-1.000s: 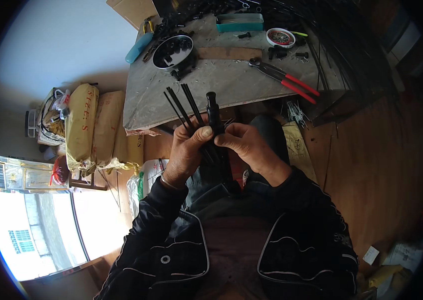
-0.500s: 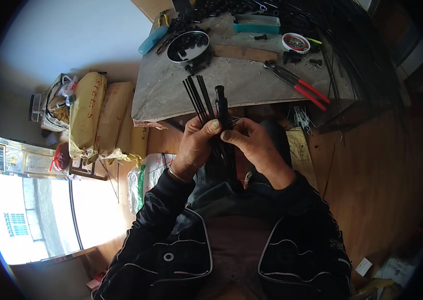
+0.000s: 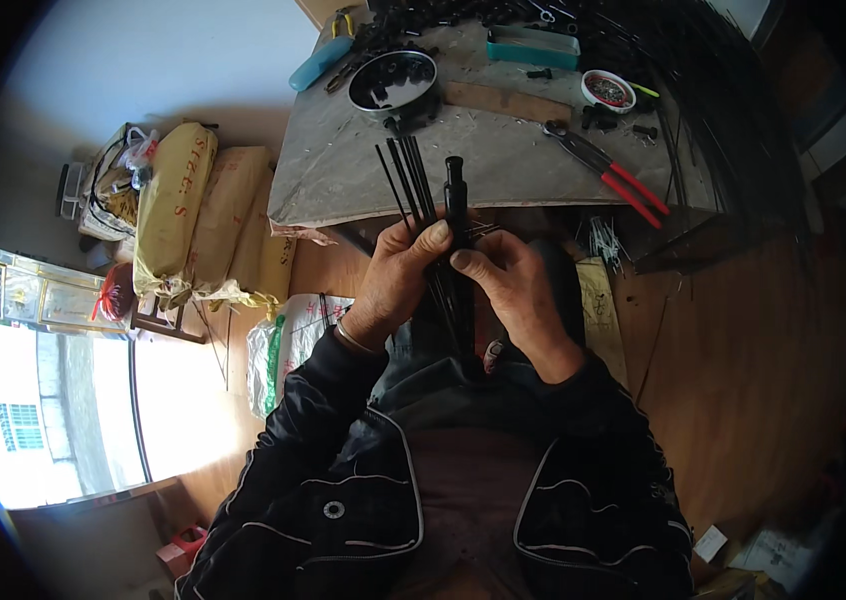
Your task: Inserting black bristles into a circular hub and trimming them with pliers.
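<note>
Several thin black rods fan upward from my left hand, which is closed around them with the thumb on top. A thicker black tube with a stepped, knobbed end stands upright against that thumb, also in the left grip. Close on its right, my right hand has its thumb bent toward the index finger beside the tube. A few thin pin-like bits show at its fingertips, too small to make out. The lower ends of the rods run down over my lap, dark against dark clothing.
Ahead is a grey worktable bearing a round dish, a teal tray, a white tub of small metal bits, a wooden strip and red-handled pliers. Long black rods spread at right; yellow sacks stand left.
The view has shifted slightly, so the table sits a little further right and up. Both hands keep nearly the same hold; the rods stand a bit more upright.
</note>
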### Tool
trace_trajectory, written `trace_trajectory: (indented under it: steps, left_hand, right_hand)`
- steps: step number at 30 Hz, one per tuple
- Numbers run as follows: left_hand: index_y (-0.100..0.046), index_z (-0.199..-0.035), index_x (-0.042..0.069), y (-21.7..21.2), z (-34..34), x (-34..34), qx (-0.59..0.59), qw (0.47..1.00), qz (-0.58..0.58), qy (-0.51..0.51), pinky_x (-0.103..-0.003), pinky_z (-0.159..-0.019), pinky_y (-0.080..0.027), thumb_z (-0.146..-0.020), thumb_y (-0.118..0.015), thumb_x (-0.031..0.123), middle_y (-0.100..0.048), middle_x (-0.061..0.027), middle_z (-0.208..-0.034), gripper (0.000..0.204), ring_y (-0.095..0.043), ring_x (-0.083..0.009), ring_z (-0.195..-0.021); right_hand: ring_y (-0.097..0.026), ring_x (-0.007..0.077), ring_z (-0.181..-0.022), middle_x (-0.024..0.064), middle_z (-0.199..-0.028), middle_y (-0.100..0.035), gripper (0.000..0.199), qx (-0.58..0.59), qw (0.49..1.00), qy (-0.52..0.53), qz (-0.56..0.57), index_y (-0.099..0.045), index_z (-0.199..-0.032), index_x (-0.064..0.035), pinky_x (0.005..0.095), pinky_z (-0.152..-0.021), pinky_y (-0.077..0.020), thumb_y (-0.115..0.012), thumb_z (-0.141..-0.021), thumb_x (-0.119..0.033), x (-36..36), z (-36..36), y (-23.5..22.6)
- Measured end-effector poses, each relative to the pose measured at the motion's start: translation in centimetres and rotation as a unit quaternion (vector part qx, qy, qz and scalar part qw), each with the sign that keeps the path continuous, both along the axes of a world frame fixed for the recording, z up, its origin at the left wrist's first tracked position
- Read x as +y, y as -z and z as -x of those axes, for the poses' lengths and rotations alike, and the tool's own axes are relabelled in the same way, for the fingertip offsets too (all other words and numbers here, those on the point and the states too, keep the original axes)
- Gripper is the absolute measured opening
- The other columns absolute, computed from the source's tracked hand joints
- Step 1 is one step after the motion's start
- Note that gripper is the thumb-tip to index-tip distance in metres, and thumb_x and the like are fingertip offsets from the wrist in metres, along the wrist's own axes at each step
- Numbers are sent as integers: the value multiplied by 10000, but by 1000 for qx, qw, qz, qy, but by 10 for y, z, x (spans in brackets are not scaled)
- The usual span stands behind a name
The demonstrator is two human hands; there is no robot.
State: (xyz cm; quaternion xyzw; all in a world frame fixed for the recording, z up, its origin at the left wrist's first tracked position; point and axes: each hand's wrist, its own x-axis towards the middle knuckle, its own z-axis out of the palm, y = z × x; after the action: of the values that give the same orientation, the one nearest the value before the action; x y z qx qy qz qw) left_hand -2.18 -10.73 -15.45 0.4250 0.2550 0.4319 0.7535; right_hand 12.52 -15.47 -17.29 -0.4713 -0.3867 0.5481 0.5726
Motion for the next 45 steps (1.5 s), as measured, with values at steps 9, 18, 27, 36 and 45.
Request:
trace_trajectory:
  steps: [9, 18, 27, 36, 45]
  left_hand:
    - [-577, -1222, -3, 4, 11, 5, 46, 996, -41, 67, -297, -918, -463, -918, -632, 267, -646, -52, -1095, 411, -602, -135, -996]
    - [-549, -1240, -6, 5, 8, 0, 34, 994, -55, 88, -321, -934, -466, -960, -560, 286, -618, -84, -1162, 405, -598, -182, -1053]
    - [-555, -1218, 52, 0, -9, -21, 93, 994, -43, 25, -213, -835, -439, -1033, -412, 318, -610, 20, -1015, 354, -538, -52, -931]
    - [-541, -1203, 38, -2, -17, -27, 55, 998, -12, 23, -211, -748, -488, -1029, -415, 327, -614, -4, -978, 360, -581, -75, -873]
    - [-513, -1247, 3, -3, -16, -24, 61, 995, -41, 64, -247, -696, -508, -1017, -385, 396, -643, -105, -1034, 473, -614, -152, -806]
  right_hand:
    - [-500, 43, -694, -43, -745, -571, 286, 23, 990, -117, 69, -617, -822, -56, 204, -671, -407, -815, -766, -255, 3, -20, 2]
    - [-583, 108, -923, 34, -1026, -612, 536, 66, 987, -128, 77, -538, -1166, -37, 233, -806, -459, -823, -747, -210, 1, -19, 0]
    - [-621, 119, -953, 47, -1067, -653, 418, 163, 979, -119, 33, -553, -1249, -40, 232, -785, -498, -670, -848, -42, -3, -11, -11]
    - [-597, 71, -894, 25, -1074, -646, 437, 186, 974, -126, 12, -527, -1279, -63, 187, -698, -455, -653, -861, -44, -8, -15, -7]
    - [-557, 31, -843, -13, -990, -615, 380, 194, 974, -113, 19, -534, -1220, -61, 162, -628, -415, -672, -866, -72, -10, -15, -6]
